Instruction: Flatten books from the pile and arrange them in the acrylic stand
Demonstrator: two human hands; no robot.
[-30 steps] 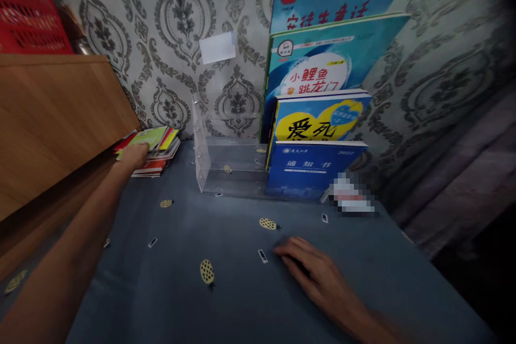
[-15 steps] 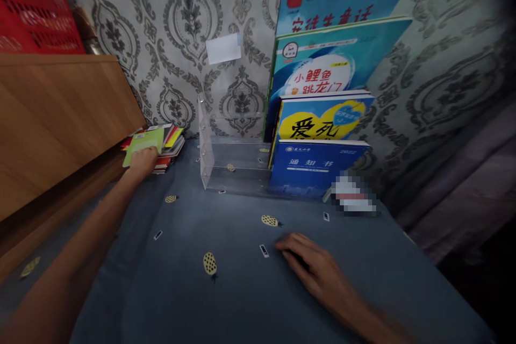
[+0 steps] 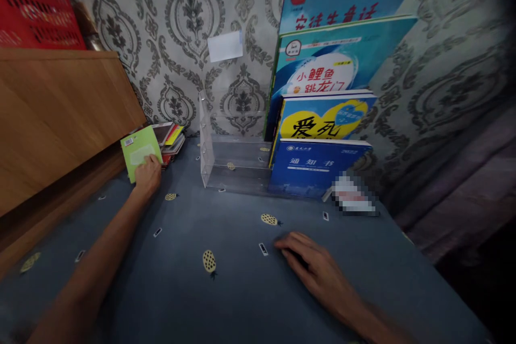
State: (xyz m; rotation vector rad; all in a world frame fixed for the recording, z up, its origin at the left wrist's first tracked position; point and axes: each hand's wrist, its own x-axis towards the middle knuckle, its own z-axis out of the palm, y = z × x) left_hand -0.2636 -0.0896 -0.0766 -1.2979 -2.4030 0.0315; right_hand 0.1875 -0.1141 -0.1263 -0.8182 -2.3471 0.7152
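My left hand (image 3: 148, 173) grips the lower edge of a light green book (image 3: 139, 145), closed on it with the thumb or a finger across its cover. The book tilts up beside a pile of books and booklets (image 3: 174, 142) at the left. My right hand (image 3: 310, 262) rests on the blue tablecloth (image 3: 242, 301), holding nothing; its fingers are loosely bent, with a gap between thumb and fingers. A clear plastic tiered rack (image 3: 206, 140) stands ahead, its right side holding blue and teal books (image 3: 320, 169) upright in stepped rows.
A wooden cabinet or shelf (image 3: 60, 123) borders the left, with a red plastic basket (image 3: 38, 8) on top. A white paper slip (image 3: 226, 47) is on the patterned wall (image 3: 193, 5). A blurred-out item (image 3: 355, 196) lies right of the rack. A dark curtain (image 3: 459, 183) hangs at the right.
My left hand has drawn the green book off the pile, toward me, and tipped it up so more of its cover shows. My right hand has stayed in place.
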